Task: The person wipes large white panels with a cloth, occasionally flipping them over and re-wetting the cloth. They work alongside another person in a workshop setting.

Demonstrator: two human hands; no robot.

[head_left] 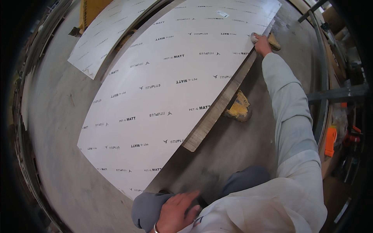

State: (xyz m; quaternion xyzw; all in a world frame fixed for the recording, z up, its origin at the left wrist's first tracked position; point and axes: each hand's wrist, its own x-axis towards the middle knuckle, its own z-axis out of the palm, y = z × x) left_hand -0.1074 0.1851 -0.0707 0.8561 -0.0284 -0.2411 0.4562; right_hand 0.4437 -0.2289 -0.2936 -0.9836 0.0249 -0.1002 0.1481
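A large white-filmed board [155, 93] with rows of dark print lies in front of me on top of a stack. Below its right edge a thick grey-brown layer [217, 110] shows. At the far right edge my right hand [263, 44] is closed round a small, pale, rounded thing [254, 38] and presses it against the board. What this thing is I cannot make out. My left hand [176, 211] lies on my grey-trousered knee [147, 209], its fingers stretched out and nothing in them.
Two worn yellow fork tips [239, 108] stick out from under the stack on the right. A second white board [105, 35] lies beyond on the left, near a yellow piece of equipment [93, 13]. A metal frame [338, 93] stands at the right, with an orange object [330, 140] by it.
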